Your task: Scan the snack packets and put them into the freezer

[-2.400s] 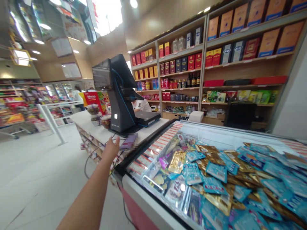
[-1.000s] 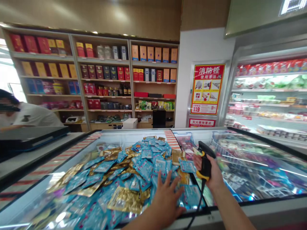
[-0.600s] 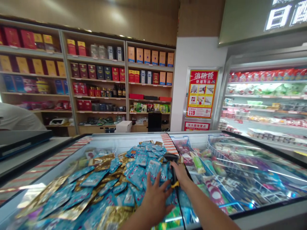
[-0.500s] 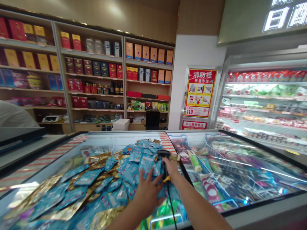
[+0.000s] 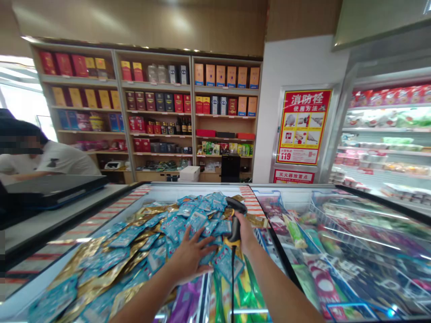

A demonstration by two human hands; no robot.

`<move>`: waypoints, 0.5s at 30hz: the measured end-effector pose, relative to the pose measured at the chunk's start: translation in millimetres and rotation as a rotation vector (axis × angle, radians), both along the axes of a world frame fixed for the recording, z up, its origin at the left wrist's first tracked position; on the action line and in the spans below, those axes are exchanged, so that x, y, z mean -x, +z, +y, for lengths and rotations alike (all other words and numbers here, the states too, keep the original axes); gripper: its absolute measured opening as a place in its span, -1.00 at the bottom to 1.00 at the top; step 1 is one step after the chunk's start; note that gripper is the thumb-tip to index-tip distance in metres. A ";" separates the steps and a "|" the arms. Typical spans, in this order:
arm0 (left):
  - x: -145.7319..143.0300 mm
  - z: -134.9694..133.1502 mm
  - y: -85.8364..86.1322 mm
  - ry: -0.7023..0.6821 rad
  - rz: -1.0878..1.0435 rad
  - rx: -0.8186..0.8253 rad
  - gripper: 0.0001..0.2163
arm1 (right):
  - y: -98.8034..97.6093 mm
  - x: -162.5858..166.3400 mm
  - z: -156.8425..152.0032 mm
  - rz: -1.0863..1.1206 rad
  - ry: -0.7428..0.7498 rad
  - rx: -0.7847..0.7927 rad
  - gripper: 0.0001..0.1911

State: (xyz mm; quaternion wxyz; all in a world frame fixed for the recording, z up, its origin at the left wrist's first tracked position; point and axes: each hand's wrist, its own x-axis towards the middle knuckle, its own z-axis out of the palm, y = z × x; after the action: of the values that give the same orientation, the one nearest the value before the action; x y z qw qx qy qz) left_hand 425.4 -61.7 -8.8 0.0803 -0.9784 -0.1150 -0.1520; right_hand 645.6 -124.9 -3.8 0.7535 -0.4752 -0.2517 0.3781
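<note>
My left hand [image 5: 189, 258] lies flat with fingers spread on a pile of blue and gold packets [image 5: 141, 244] heaped on the glass lid of a chest freezer [image 5: 188, 190]. My right hand [image 5: 245, 234] grips the handle of a black and yellow corded barcode scanner [image 5: 235, 217], its head aimed down at the blue packets near the middle of the pile. The scanner's cable [image 5: 232, 287] hangs down toward me between my arms.
A second glass-topped freezer [image 5: 353, 237] with wrapped goods stands to the right, an open chiller [image 5: 387, 134] behind it. Shelves of boxed goods [image 5: 158, 103] line the back wall. At left, a person in a white shirt [image 5: 63, 159] sits behind a counter [image 5: 37, 220].
The view swung from the counter at left to the freezer. My right hand brought the scanner over the pile, and my left hand settled onto the packets.
</note>
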 end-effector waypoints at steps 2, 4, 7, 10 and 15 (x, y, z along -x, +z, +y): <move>2.2 -1.4 2.1 -0.034 -0.009 -0.010 -0.48 | 6.3 -21.7 -18.1 0.098 -0.058 -0.008 -0.58; -2.5 -4.8 7.4 -0.019 -0.062 -0.011 -0.51 | 10.0 -47.4 -33.4 0.175 -0.123 -0.035 -0.61; -27.5 -8.4 21.0 0.077 -0.188 0.002 -0.57 | 8.5 -78.8 -47.5 0.251 -0.149 -0.051 -0.63; -74.2 -7.1 33.7 0.145 -0.227 0.037 -0.61 | 2.7 -91.4 -50.1 0.304 -0.143 -0.072 -0.65; -177.5 3.6 31.9 0.187 -0.095 0.043 -0.60 | -4.7 -90.4 -43.0 0.334 -0.161 -0.055 -0.71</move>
State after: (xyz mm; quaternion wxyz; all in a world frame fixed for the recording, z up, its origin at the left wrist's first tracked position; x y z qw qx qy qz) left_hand 603.0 -58.1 23.1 0.0674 -0.9566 -0.2126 -0.1876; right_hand 736.0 -167.9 -8.5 0.8253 -0.4037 -0.0945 0.3834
